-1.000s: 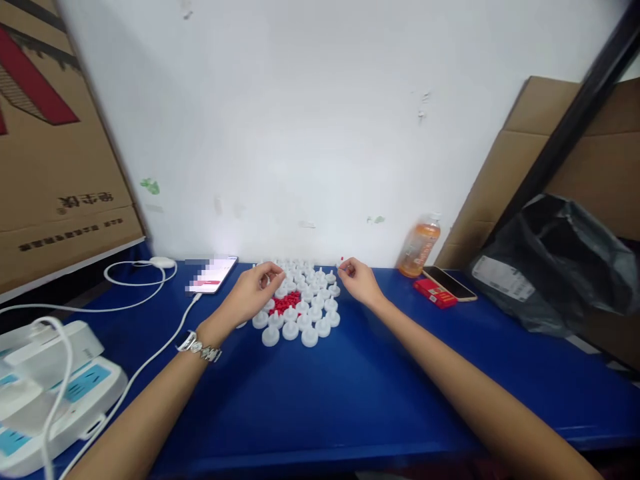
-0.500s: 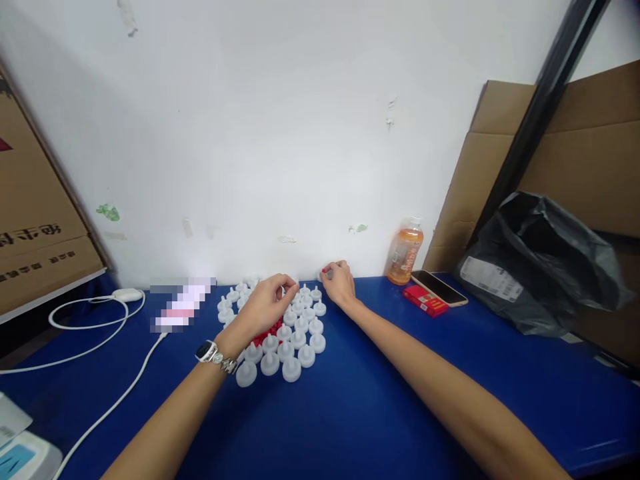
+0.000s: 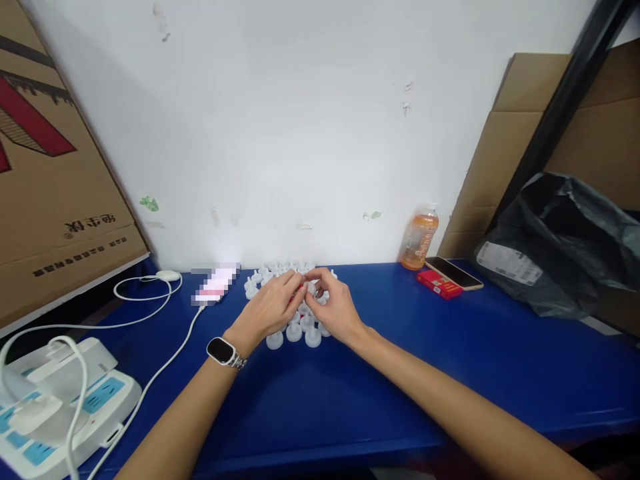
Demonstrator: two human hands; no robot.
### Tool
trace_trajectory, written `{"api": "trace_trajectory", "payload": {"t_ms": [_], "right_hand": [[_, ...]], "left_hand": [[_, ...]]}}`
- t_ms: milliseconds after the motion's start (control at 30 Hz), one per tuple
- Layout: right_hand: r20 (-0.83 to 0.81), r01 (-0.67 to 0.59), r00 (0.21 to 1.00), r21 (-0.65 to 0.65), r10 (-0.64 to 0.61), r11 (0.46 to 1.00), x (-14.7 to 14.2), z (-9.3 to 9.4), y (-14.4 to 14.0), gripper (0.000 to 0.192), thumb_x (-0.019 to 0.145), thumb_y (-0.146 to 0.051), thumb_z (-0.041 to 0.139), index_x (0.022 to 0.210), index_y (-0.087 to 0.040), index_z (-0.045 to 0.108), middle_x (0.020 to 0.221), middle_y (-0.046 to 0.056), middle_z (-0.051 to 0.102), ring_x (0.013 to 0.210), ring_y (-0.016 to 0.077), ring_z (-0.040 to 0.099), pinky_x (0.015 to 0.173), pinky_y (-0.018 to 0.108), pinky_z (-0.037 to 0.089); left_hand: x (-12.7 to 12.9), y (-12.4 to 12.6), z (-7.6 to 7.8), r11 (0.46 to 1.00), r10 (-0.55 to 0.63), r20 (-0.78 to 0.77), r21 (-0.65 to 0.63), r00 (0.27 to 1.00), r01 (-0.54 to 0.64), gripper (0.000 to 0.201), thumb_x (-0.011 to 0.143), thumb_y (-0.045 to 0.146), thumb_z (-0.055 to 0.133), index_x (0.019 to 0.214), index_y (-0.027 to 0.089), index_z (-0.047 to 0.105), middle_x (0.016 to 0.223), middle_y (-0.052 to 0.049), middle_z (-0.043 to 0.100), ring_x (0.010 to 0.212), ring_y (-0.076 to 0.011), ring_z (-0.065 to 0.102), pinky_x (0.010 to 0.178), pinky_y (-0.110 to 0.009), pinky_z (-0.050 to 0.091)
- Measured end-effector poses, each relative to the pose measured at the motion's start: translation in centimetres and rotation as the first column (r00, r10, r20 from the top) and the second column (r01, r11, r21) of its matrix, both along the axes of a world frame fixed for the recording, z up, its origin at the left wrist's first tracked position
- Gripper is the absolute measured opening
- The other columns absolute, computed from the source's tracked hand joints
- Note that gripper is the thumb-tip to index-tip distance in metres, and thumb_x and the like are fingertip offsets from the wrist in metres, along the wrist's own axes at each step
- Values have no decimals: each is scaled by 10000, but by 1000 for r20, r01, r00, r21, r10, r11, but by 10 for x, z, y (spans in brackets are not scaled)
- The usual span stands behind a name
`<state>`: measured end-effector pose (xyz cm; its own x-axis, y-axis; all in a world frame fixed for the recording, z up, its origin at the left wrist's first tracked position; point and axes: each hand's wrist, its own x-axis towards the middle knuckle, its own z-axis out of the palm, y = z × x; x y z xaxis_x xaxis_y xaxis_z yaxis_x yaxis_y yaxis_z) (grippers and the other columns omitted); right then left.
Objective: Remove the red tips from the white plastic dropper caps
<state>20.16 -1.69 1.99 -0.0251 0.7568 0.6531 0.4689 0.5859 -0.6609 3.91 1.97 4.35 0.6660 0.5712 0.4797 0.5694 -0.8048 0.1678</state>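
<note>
blue tabletop (image 3: 400,400), nr far edge: r. hand (image 3: 337,307) pinches white spouted cap (image 3: 311,288); l. hand (image 3: 273,303) narrowed, contents unclear; dipping knuckles might topple other caps (image 3: 293,332) below.

The table (image 3: 390,387) is blue. The little spouted caps (image 3: 313,337) are cloudy white, and the tiny bits (image 3: 302,316) are bright red. The watch (image 3: 222,351) has a black face, a white edge and a silver band. The power strip (image 3: 120,400) is white with light blue patches, and the cable (image 3: 165,361) is white. The big cardboard box (image 3: 55,193) is brown, with a red shape, thin dark stripes and black letters. The wall (image 3: 290,133) is white with green spots (image 3: 149,203). The drink bottle (image 3: 419,239) is orange, the small box (image 3: 440,283) is red, and the bag (image 3: 570,240) is dark grey with a white label (image 3: 509,261).
</note>
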Motion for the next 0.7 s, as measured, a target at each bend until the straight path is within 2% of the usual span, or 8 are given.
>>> {"api": "trace_trajectory", "payload": {"t_ms": [100,167,267,333,433,500,633,700], "right_hand": [[50,15,999,60,-18,998,-2,-2,1,210,845,-196,522,1046,-204,583,974,28,657,769,148,586,754,266,473],[97,37,994,92,-46,995,4,-3,6,198,854,-193,511,1034,-207,592,989,42,644,843,170,595,796,281,468],[103,170,978,93,-180,981,22,-6,17,142,841,-188,514,937,-202,617,1003,59,629,855,188,594,812,307,460],[76,268,959,65,-273,961,34,-7,24,115,829,-205,538,906,-199,624,974,57,638,816,191,592,786,314,460],[100,285,952,45,-288,958,41,-10,28,124,838,-247,570,928,-211,646,966,40,681,867,205,611,843,330,447],[132,250,959,21,-251,968,37,-11,27,132,847,-264,578,942,-226,661,976,24,703,915,209,623,894,344,430],[127,205,970,25,-207,978,27,-12,24,122,840,-284,598,911,-221,675,1025,48,675,1004,221,603,904,346,432],[125,201,972,18,-201,980,23,-11,23,130,834,-306,608,878,-209,684,958,58,649,936,214,598,844,332,451]], "left_hand": [[0,0,-2,998,-25,-22,52,999,26,275,1020,286,271,898,204,504,859,-39,554,799,-191,531,743,-320,399],[-3,3,-2,999,4,63,40,998,-7,319,1025,307,261,803,209,467,767,-22,522,733,-177,509,713,-310,389],[-14,9,1,985,160,311,10,937,-171,382,1037,355,225,738,215,418,659,7,439,609,-153,432,640,-301,362],[-24,15,1,968,230,369,8,900,-251,377,1034,379,247,769,212,456,690,0,458,652,-164,448,667,-306,373],[-36,25,-8,987,157,145,-54,977,-151,366,1009,406,332,834,202,581,855,-48,556,846,-208,504,808,-348,408],[-39,28,-15,986,135,32,-105,990,-131,355,988,428,386,922,211,659,942,-65,578,920,-232,510,874,-390,405],[-37,24,-19,984,138,18,-117,990,-135,387,983,458,387,1014,238,704,994,-71,598,968,-246,516,924,-422,395],[-36,20,-16,986,126,60,-119,990,-119,388,985,450,384,998,231,704,982,-71,613,952,-238,523,909,-408,406]]}}
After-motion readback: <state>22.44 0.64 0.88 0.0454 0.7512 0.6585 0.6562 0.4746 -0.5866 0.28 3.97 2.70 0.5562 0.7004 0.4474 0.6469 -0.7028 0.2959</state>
